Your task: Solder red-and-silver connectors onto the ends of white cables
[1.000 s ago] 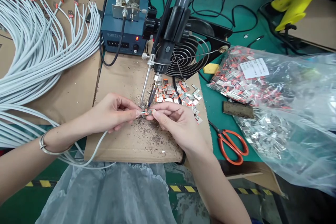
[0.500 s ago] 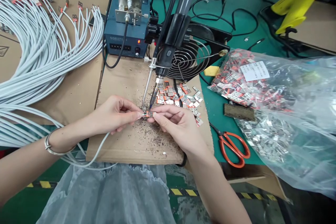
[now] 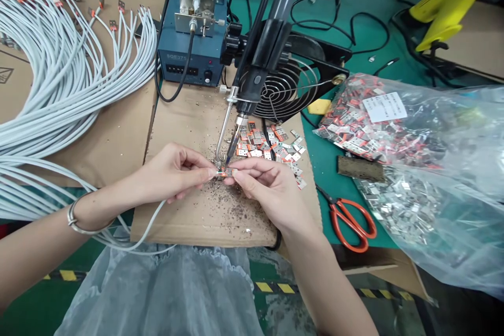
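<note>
My left hand (image 3: 177, 172) pinches the end of a white cable (image 3: 151, 220), which trails down from my fingers toward the left. Between thumb and fingers, my right hand (image 3: 265, 184) grips a small USB connector (image 3: 228, 172) with an orange part. The cable end and connector meet under the tip of a soldering iron (image 3: 236, 139) clamped on a stand. A thin metal solder feed tube (image 3: 223, 131) comes down beside the iron, its end close to the connector. More loose USB connectors (image 3: 255, 142) lie in a pile just behind my right hand.
Bundled white cables (image 3: 74, 89) cover the left side. At the back stand a blue solder feeder (image 3: 189, 58) and a round fan grille (image 3: 275, 92). On the right lie orange-handled scissors (image 3: 352, 223), a brown block (image 3: 360, 168) and a plastic bag of connectors (image 3: 354, 115). Dark crumbs litter the cardboard (image 3: 177, 220).
The red light on the blue feeder has gone dark. The whole view has shifted slightly; both hands keep their hold under the iron tip.
</note>
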The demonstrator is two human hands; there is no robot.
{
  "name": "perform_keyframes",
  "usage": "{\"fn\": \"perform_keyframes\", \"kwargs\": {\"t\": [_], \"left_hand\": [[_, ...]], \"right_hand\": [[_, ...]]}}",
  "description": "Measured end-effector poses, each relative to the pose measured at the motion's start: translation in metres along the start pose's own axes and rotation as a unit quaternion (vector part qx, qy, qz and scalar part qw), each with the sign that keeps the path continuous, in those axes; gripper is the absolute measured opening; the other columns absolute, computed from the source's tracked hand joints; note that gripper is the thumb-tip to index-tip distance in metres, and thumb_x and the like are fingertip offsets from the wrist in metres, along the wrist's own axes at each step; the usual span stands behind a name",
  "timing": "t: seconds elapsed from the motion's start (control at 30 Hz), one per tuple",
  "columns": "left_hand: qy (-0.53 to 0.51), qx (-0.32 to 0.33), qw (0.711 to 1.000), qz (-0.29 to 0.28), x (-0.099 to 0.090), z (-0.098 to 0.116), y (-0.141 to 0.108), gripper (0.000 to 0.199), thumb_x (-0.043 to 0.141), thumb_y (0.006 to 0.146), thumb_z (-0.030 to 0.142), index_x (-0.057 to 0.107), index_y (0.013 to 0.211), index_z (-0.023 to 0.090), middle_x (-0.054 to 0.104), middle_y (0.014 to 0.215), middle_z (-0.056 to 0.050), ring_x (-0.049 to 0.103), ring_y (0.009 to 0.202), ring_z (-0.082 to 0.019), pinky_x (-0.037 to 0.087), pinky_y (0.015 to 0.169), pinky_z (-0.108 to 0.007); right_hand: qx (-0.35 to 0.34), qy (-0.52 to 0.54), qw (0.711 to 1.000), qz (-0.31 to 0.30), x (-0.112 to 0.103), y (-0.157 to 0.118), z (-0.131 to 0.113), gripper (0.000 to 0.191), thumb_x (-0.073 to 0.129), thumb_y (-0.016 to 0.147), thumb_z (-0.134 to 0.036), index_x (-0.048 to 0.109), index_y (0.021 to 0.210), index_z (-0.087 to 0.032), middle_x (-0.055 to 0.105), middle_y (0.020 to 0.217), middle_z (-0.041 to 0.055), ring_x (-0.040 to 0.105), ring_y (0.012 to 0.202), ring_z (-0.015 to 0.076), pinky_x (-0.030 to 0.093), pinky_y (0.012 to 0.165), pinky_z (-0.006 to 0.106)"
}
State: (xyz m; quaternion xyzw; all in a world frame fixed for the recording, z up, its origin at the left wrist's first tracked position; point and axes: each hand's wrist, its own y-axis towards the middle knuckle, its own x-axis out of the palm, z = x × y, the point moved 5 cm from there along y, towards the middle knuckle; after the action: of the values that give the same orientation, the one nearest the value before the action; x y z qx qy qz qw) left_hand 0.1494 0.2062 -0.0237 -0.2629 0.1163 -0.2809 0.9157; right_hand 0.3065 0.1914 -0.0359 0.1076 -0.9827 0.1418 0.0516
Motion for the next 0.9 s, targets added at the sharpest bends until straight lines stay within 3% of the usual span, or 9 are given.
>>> {"fn": "perform_keyframes", "kwargs": {"t": [0.9], "left_hand": [[0.015,-0.008,1.000,0.005,0.0019,-0.0036,0.0006,0.021,0.059,0.081,0.029,0.067,0.088,0.011,0.052,0.055,0.004,0.042,0.034,-0.004,0.036,0.029,-0.012]], "right_hand": [[-0.017,-0.036,0.999,0.005,0.0000,-0.0005,-0.0011,0.012,0.072,0.074,-0.029,0.069,0.080,-0.019,0.074,0.069,0.0036,0.068,0.064,0.0151,0.053,0.059,0.025]]}}
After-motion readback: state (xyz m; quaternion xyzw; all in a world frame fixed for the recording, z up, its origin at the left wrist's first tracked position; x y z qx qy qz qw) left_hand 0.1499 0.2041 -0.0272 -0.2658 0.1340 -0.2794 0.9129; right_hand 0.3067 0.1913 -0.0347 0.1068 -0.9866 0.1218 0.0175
